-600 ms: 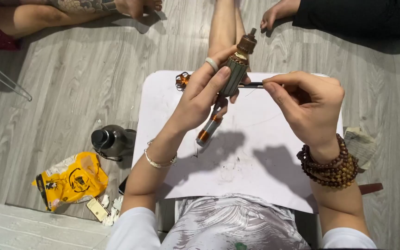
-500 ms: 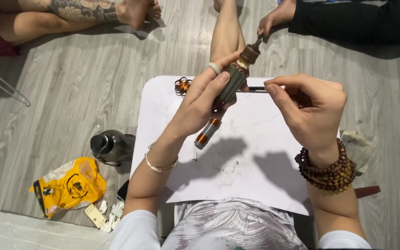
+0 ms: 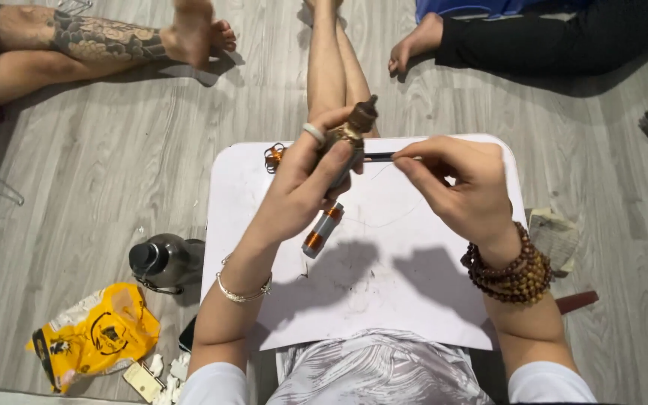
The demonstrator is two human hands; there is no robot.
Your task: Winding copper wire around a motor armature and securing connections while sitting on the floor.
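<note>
My left hand (image 3: 305, 187) grips a small motor rotor (image 3: 339, 169) with copper windings, held tilted above a white lap table (image 3: 414, 300); its brown end points up and away, its grey shaft end with a copper band points down toward me. My right hand (image 3: 463, 184) pinches a thin dark tool (image 3: 379, 157) whose tip touches the rotor's upper part. A fine wire (image 3: 388, 217) curves across the white surface below. A ring is on my left hand, a thin bangle on that wrist, wooden bead bracelets on the right wrist.
A small copper coil (image 3: 274, 157) lies at the table's far left corner. On the grey wood floor to my left are a dark bottle (image 3: 165, 262), a yellow packet (image 3: 95, 336) and small scraps. Other people's legs and feet are beyond the table.
The view has shifted slightly. My hands have stayed together on the rotor, with the tool still against its top; the rotor looks tilted a little more upright.
</note>
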